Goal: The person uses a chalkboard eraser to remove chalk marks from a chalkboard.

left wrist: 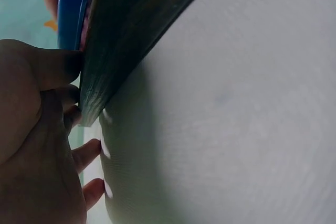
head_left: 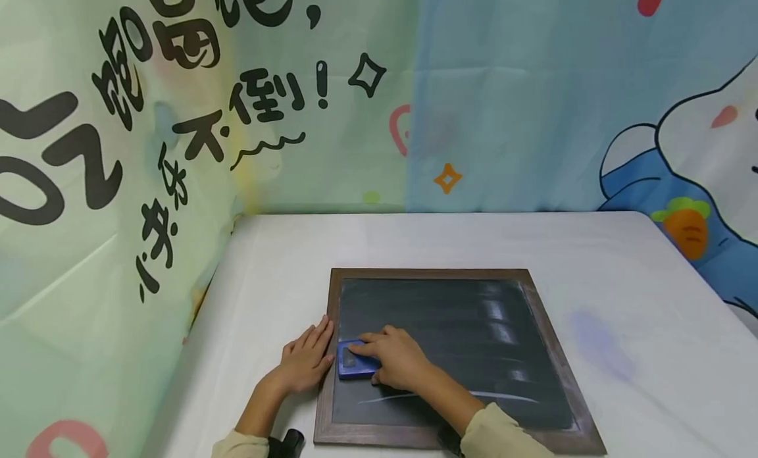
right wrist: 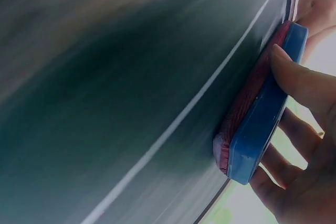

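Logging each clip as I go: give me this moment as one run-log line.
right hand: grips blue eraser on chalkboard at left edge | left hand: flat on table, touching frame | chalk line left near bottom

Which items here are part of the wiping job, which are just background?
In use:
- blue eraser, gripped by the right hand
- chalkboard, chalk line left near its front edge
- left hand, flat against the frame

Background:
- white table
- printed cloth backdrop
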`<action>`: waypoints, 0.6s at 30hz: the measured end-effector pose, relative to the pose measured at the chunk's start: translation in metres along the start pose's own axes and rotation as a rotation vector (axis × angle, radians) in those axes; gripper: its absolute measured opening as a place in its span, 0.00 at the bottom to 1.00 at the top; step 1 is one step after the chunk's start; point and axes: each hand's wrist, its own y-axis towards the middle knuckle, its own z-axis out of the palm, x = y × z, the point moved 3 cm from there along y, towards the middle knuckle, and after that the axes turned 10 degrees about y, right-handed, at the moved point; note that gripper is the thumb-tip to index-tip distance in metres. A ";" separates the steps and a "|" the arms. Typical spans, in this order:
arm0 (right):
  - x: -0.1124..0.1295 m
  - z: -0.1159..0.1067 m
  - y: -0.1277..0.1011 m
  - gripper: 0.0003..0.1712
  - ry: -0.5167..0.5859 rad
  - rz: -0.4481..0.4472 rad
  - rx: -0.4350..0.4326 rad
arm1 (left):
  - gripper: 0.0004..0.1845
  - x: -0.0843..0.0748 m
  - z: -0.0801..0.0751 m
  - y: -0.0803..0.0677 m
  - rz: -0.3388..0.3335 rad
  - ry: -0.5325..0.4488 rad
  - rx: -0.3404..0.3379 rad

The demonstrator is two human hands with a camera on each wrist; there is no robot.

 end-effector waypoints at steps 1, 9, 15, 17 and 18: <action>0.002 0.000 0.001 0.35 -0.006 0.004 0.003 | 0.29 -0.001 0.000 0.000 -0.001 -0.003 -0.001; -0.002 0.001 -0.001 0.36 -0.010 0.039 0.023 | 0.29 -0.001 -0.001 -0.003 -0.010 0.055 -0.004; -0.042 -0.013 -0.035 0.35 0.081 0.133 -0.027 | 0.29 -0.003 -0.003 -0.001 0.016 0.076 -0.003; -0.062 -0.020 -0.054 0.35 0.093 0.172 -0.052 | 0.30 -0.004 -0.003 -0.001 0.016 0.080 0.005; -0.072 -0.024 -0.063 0.35 0.093 0.185 -0.068 | 0.29 -0.004 -0.003 -0.001 0.014 0.083 0.008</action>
